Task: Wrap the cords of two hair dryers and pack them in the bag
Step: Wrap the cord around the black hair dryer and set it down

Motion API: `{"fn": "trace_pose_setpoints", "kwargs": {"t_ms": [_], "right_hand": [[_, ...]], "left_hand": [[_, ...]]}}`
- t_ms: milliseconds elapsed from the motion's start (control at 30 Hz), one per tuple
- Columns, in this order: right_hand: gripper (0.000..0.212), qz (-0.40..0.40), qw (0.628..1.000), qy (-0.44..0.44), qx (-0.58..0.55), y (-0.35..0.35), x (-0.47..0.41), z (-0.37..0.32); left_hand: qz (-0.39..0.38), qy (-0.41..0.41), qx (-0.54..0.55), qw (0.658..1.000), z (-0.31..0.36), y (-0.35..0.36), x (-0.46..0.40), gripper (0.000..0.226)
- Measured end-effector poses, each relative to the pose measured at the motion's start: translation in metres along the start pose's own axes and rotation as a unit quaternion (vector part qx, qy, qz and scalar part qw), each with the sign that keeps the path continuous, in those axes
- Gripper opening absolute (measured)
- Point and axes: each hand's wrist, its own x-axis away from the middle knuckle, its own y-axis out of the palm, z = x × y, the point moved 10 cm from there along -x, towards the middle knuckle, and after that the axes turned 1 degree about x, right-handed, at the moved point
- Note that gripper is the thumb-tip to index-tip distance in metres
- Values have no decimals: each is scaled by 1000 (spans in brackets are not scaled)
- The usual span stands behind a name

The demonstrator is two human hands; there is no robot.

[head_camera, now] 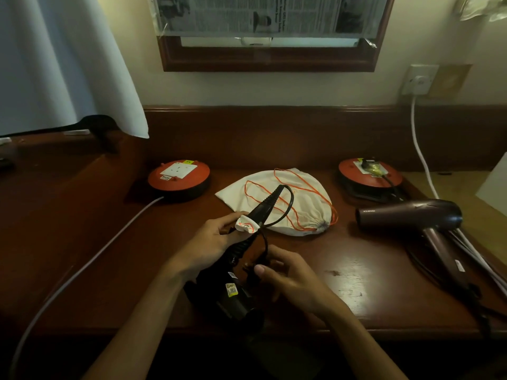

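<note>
Dark reddish wood, polished enough to catch the light, makes up the desk (343,270) that everything here sits on, pushed against a cream wall. Above it hangs a wood-framed mirror (269,58) with newspaper taped over the glass. A pale curtain (60,64) drapes down at the far left.

Toward the back of the desk lies the white drawstring bag (299,207), flat, with its orange cord looped loosely over the cloth and its gathered mouth pointing right. Either side of it sits a round red extension reel: the left reel (179,176) with a pale cable trailing off the desk's near-left edge, the right reel (369,172) with a plug seated in its socket.

On the right lies the maroon hair dryer (411,215), on its side, nozzle toward the bag, its cord bunched under the handle. It is well apart from both hands.

The black hair dryer (233,294) is held up near the front edge. The left hand (208,242) is closed round its handle, fingers curled and thumb near a white tag on the black cord (288,207), which loops up in front of the bag. The right hand (288,275) has its fingertips pinched together on the cord's lower stretch, beside the dryer body.
</note>
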Motion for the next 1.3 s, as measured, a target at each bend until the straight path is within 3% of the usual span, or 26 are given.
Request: {"fn": "trace_pose_setpoints", "kwargs": {"t_ms": [133, 333, 400, 467, 633, 700, 767, 833, 900, 1033, 1167, 1300], "right_hand": [[18, 75, 986, 7, 150, -39, -5, 19], [26, 71, 958, -51, 274, -44, -14, 12], [28, 73, 953, -47, 291, -51, -22, 12], [31, 66, 951, -41, 298, -54, -30, 13], [36, 55, 951, -84, 293, -74, -41, 6], [39, 40, 975, -48, 215, -81, -38, 8], [27, 29, 999, -16, 39, -83, -33, 10], [24, 29, 984, 10, -177, -83, -27, 12], [40, 52, 940, 18, -336, -86, -22, 14], [49, 146, 913, 35, -380, -88, -17, 21], [88, 173, 870, 37, -459, -78, -15, 29], [55, 207, 857, 40, -471, -72, -7, 26]], "left_hand": [[-62, -29, -47, 997, -9, 2, 4, 63], [-5, 58, -124, 991, 3, 15, 13, 56], [49, 72, -273, 958, 8, 22, 19, 69], [77, 81, -422, 900, 11, 35, 22, 84], [79, 104, -417, 900, 16, 34, 21, 77], [69, 107, -414, 901, 15, 36, 24, 79], [69, 112, -399, 907, 14, 34, 24, 80], [70, 120, -394, 908, 15, 32, 23, 70], [77, 132, -381, 912, 17, 30, 23, 57], [98, 161, -291, 938, 24, 24, 21, 48], [101, 172, -219, 955, 26, 20, 16, 44], [112, 172, -174, 963, 22, 12, 13, 46]]}}
